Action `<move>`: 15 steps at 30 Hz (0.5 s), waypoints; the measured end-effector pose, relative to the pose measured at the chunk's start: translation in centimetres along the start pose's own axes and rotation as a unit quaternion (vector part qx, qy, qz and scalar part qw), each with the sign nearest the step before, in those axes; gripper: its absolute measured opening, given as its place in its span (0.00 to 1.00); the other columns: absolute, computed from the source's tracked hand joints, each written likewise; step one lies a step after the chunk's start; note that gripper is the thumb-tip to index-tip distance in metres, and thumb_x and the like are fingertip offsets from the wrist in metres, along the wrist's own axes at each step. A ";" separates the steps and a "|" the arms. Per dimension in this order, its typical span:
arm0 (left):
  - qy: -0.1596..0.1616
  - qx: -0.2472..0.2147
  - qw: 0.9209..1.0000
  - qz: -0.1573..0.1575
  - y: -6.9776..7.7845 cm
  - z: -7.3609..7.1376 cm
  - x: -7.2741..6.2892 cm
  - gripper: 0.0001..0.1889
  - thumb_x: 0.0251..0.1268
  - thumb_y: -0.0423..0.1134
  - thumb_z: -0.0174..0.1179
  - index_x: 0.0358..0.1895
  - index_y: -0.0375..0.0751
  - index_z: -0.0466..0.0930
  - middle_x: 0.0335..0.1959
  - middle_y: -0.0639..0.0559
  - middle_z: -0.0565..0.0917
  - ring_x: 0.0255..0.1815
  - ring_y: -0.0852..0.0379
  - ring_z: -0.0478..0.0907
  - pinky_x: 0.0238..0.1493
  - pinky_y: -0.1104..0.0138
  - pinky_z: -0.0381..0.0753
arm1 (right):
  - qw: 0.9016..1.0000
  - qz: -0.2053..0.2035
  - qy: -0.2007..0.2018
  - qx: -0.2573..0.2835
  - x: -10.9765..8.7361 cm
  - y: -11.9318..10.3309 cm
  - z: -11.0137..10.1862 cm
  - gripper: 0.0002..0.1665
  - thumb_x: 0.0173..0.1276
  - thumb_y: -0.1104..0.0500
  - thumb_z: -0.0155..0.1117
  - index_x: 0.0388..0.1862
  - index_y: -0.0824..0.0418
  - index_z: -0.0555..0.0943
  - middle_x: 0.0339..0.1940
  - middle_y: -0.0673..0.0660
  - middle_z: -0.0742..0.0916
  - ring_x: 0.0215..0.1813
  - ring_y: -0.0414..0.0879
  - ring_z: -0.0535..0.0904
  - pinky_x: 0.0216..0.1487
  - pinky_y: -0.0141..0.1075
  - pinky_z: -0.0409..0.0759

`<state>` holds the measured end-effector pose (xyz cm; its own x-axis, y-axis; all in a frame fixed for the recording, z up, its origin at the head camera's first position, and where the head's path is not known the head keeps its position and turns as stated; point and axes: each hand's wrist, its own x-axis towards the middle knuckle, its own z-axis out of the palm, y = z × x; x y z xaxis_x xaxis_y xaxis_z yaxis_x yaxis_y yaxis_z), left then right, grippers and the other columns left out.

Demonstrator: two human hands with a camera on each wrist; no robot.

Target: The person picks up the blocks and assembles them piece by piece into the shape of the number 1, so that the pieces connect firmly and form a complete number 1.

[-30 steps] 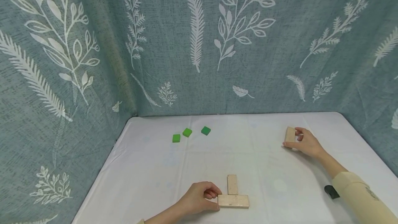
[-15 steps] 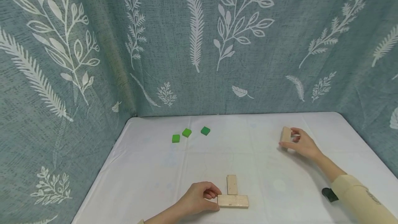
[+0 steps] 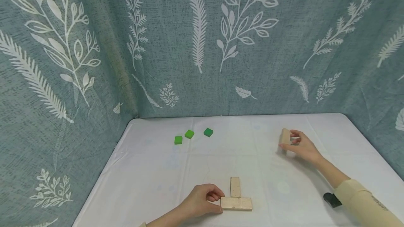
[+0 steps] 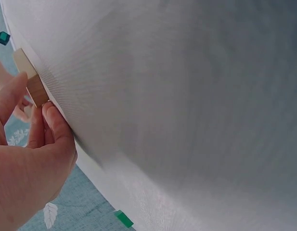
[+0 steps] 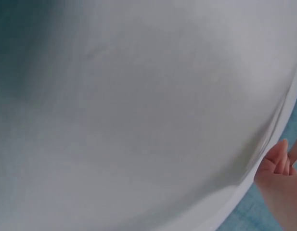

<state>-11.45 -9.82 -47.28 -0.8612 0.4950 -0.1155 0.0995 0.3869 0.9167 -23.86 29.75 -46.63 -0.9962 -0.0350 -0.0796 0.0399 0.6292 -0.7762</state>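
At the front of the table a pale wooden block [image 3: 236,204] lies crosswise, and a second wooden block [image 3: 235,187] points away from its far side. My left hand [image 3: 202,200] pinches the crosswise block at its left end, thumb on the near corner and fingers on the far one. The left wrist view shows that block [image 4: 30,77] between thumb and fingertips. Toward the back right, my right hand [image 3: 304,146] holds another wooden block [image 3: 285,138] between thumb and fingers, tilted and just above the cloth. Only a sliver of this block [image 5: 296,149] enters the right wrist view.
Three small green pieces, a left one [image 3: 178,140], a middle one [image 3: 189,134] and a darker one [image 3: 208,132], lie at the back left. A black device [image 3: 332,200] shows beside the right sleeve. Patterned curtains [image 3: 202,45] stand behind and beside the white-covered table [image 3: 151,171].
My right hand has moved a little to the left with its wooden block, which now leans more. My left hand and the two front blocks have stayed in place.
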 end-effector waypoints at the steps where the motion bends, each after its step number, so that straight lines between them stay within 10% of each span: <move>1: 0.000 0.000 1.000 0.002 0.0 0.0 0.0 0.15 0.45 0.27 0.75 0.38 0.39 0.83 0.31 0.56 0.80 0.33 0.65 0.74 0.39 0.73 0.77 | 1.000 0.002 -0.001 0.004 0.0 -0.1 0.1 0.57 0.62 0.42 0.70 0.75 0.72 0.52 0.67 0.70 0.67 0.59 0.59 0.68 0.46 0.43 0.72; 15: 0.000 0.006 1.000 0.002 0.0 0.0 0.1 0.15 0.45 0.28 0.75 0.38 0.40 0.83 0.31 0.56 0.80 0.33 0.66 0.74 0.39 0.74 0.76 | 0.999 0.007 -0.011 0.033 -0.5 -1.3 1.7 0.56 0.62 0.42 0.69 0.75 0.69 0.53 0.68 0.68 0.68 0.61 0.58 0.68 0.48 0.40 0.74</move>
<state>-11.53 -9.81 -47.28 -0.8612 0.4958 -0.1119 0.1085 0.3945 0.9125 -23.34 27.63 -46.60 -0.9937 -0.0440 -0.1034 0.0591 0.5777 -0.8141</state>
